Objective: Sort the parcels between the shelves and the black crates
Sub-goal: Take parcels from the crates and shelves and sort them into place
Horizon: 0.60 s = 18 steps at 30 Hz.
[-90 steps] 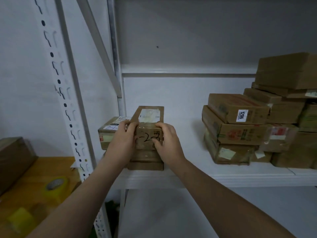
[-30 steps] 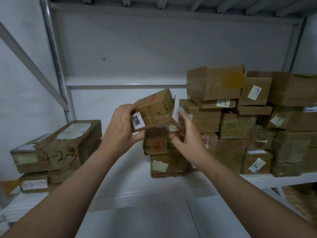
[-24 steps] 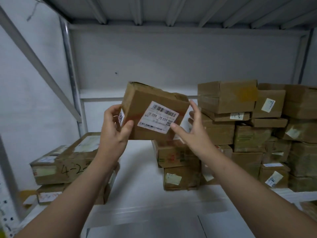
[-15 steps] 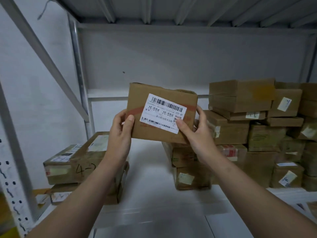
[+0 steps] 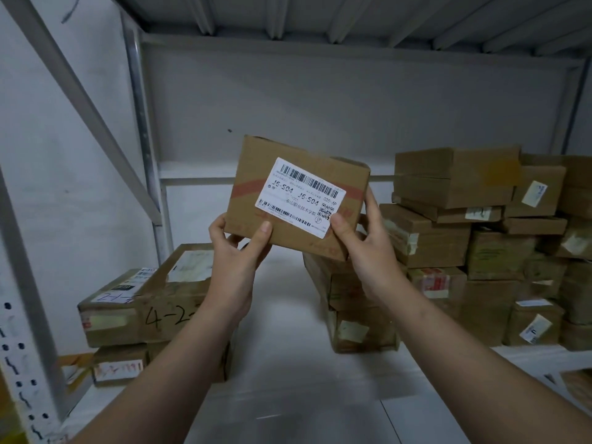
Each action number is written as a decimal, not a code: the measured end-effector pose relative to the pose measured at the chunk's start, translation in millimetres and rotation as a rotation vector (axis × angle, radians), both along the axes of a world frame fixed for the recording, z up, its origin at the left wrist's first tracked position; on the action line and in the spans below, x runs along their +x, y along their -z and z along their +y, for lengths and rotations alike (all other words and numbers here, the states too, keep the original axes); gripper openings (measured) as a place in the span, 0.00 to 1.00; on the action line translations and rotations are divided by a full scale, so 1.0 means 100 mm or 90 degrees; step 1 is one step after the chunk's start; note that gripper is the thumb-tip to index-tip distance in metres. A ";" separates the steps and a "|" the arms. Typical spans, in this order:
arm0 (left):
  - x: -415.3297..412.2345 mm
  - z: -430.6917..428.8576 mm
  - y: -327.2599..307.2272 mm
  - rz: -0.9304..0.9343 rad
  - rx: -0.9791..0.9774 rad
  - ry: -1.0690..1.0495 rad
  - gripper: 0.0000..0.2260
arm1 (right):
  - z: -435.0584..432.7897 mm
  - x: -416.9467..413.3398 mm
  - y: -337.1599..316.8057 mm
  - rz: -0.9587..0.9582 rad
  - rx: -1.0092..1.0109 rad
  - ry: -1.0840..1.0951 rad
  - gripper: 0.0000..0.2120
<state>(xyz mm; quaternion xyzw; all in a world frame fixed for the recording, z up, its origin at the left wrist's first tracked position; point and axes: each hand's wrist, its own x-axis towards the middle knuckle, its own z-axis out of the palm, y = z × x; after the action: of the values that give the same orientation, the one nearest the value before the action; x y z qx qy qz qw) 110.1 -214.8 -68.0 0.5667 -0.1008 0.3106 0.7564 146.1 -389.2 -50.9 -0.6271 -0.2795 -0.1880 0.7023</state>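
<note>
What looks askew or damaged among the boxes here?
The box in the left hand and right hand is tilted, and its top edge looks dented. The stack on the right sits uneven, boxes overhanging.

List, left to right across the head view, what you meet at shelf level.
Perforated upright → left parcel stack → left hand → held parcel → right hand → right parcel stack.

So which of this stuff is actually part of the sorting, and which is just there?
In the job: held parcel, gripped by left hand and right hand; left stack of parcels; right stack of parcels; shelf board. No black crate shows.
Just there: perforated upright, diagonal brace, grey wall.
</note>
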 end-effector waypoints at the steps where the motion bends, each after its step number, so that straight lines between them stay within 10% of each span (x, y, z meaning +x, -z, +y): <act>1: 0.00 -0.01 0.01 -0.003 -0.003 -0.002 0.25 | -0.01 0.01 0.00 -0.001 0.005 0.000 0.33; 14: -0.16 0.10 -0.06 -0.029 0.017 -0.080 0.30 | 0.05 -0.04 -0.01 0.039 0.061 -0.018 0.36; 18: -0.27 0.39 -0.06 0.010 0.026 -0.162 0.33 | 0.23 -0.03 0.00 0.060 0.012 -0.036 0.17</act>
<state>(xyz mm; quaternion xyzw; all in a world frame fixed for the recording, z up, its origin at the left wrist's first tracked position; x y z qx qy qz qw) 82.9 -176.0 -61.8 0.5924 -0.0283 0.3973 0.7002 142.7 -366.4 -51.0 -0.6207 -0.2619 -0.1409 0.7255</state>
